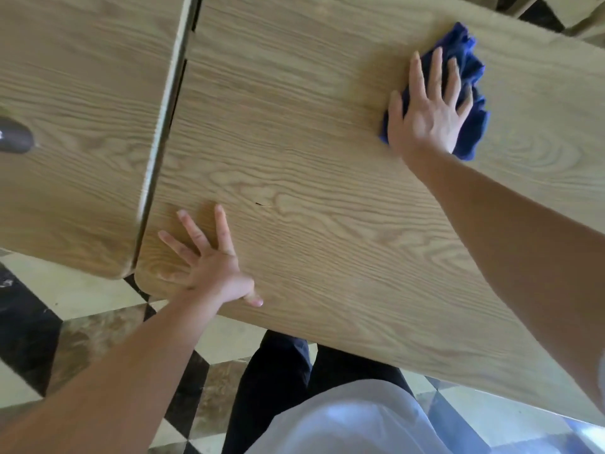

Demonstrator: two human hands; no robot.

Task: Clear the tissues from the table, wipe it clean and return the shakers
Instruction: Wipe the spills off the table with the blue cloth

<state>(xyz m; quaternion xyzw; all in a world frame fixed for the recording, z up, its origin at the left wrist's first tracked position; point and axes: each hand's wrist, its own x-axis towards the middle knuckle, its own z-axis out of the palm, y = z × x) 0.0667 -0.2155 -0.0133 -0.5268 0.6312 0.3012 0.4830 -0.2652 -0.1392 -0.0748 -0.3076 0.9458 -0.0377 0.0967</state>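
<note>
Right hand (429, 116), fingers spread, presses flat on a blue cloth (471, 77) on the wooden table (327, 224); left hand (212, 260), splayed and empty, braces near the table's edge.

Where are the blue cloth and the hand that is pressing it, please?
blue cloth (471, 73): head view, bunched folds beyond the fingers.
right hand (429, 116): head view, back of the hand.
</note>
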